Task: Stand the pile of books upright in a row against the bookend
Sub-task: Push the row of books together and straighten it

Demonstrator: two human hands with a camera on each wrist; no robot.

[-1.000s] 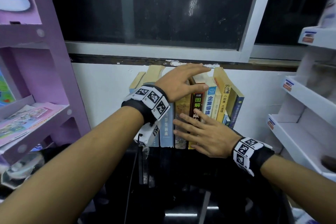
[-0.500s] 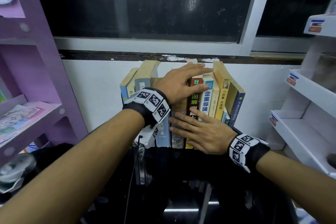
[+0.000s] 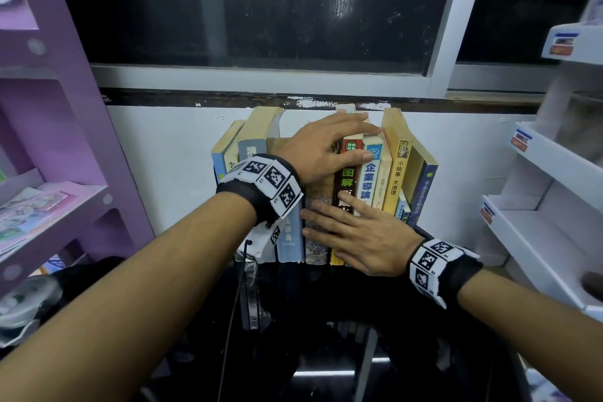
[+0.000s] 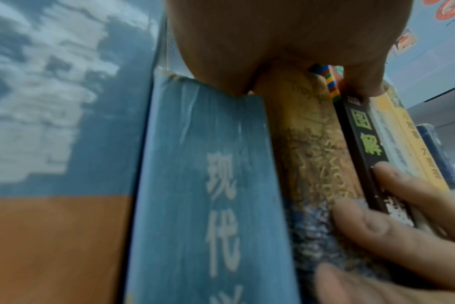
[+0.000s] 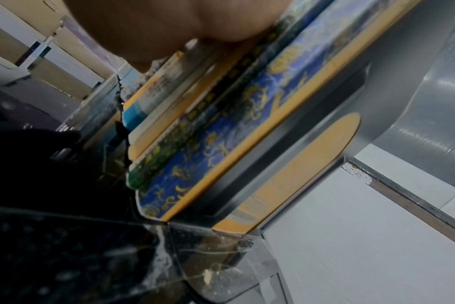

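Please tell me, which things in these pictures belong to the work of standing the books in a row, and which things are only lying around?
Part of the job:
- row of books, standing upright
- left hand, laid over the book tops
- right hand, flat against the spines
- black bookend at the right end

Just around:
- purple shelf with booklets
- white shelf
- window

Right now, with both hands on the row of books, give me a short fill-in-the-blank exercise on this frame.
1. The left hand lies across the ____ of the books.
2. The right hand presses flat against the books' ____.
3. The shelf unit to the person's left is coloured ____.
4. Behind the row of books stands a white ____.

Missing words: tops; spines; purple; wall
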